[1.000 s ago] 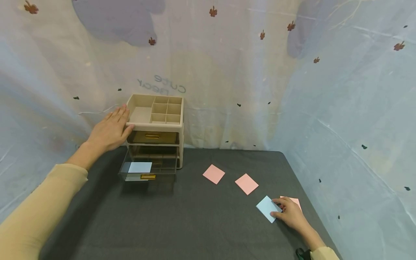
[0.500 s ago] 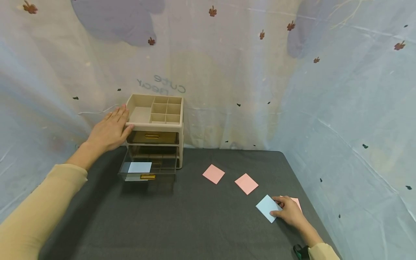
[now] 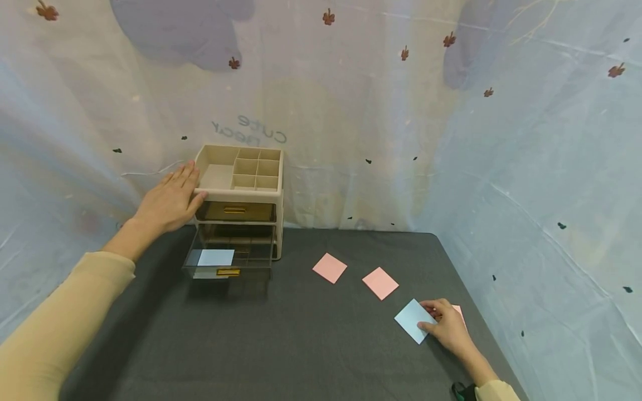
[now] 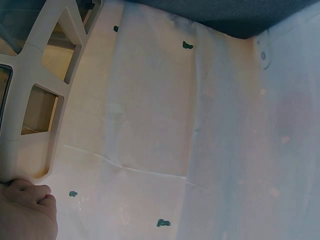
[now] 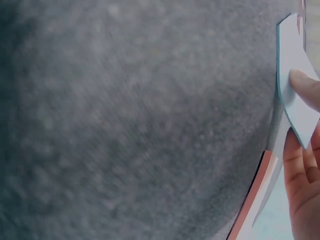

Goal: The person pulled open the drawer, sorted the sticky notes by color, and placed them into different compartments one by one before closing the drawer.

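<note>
My right hand (image 3: pixel 450 328) pinches a light blue sticky note pad (image 3: pixel 411 319) at its right corner. In the right wrist view the thumb (image 5: pixel 306 87) lies on top of the pad and the fingers are below it. A pink sticky note pad (image 3: pixel 458 312) is partly hidden behind that hand. With fingers extended, my left hand (image 3: pixel 168 199) rests on the left front edge of a beige desktop drawer organizer (image 3: pixel 238 196). The organizer's lower clear drawer (image 3: pixel 257 273) is pulled out, and a light blue pad (image 3: pixel 215 257) lies in it.
Two more pink sticky note pads, one nearer the organizer (image 3: pixel 330 268) and another (image 3: pixel 380 283) to its right, lie on the dark grey tabletop (image 3: pixel 301 345). The organizer's upper drawer (image 3: pixel 236 211) is closed. A patterned curtain (image 3: pixel 351 111) hangs behind and at both sides.
The right thumb has come onto the blue pad's surface, and the pad's far corner sits slightly higher in view. The left hand and the organizer have not moved.
</note>
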### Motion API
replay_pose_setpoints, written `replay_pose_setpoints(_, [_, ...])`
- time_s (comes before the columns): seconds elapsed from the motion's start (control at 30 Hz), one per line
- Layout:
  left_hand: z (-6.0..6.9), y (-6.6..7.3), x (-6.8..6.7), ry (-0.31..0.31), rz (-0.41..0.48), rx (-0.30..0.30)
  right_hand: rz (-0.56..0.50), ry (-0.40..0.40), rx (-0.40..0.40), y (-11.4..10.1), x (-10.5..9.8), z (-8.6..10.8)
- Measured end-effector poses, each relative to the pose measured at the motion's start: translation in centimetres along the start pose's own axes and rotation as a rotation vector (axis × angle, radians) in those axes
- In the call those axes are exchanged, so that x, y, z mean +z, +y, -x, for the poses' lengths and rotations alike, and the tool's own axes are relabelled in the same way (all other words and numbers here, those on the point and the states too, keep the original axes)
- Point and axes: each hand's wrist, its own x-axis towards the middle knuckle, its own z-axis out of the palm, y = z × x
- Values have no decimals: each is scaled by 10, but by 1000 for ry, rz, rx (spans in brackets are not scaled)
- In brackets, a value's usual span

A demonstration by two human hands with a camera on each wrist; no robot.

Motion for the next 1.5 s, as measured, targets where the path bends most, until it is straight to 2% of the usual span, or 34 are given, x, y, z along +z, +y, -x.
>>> replay_pose_setpoints(0.2, [-1,0,-2,-2,-5,1,-5,109,-74,-1,1,3])
replay_pose_setpoints(0.37, [-2,0,-3,-11,-8,-1,-34,167,-108,-2,0,6])
replay_pose_setpoints(0.83, [-1,2,-6,-6,-17,-6,-63,164,-45,-16,-4,8])
replay_pose_setpoints(1.03, [0,2,-5,2,-10,-6,-86,178,-66,-25,-9,7])
replay_pose_setpoints(1.5, [2,5,-6,-5,3,-3,-188,277,-124,-51,-9,-5])
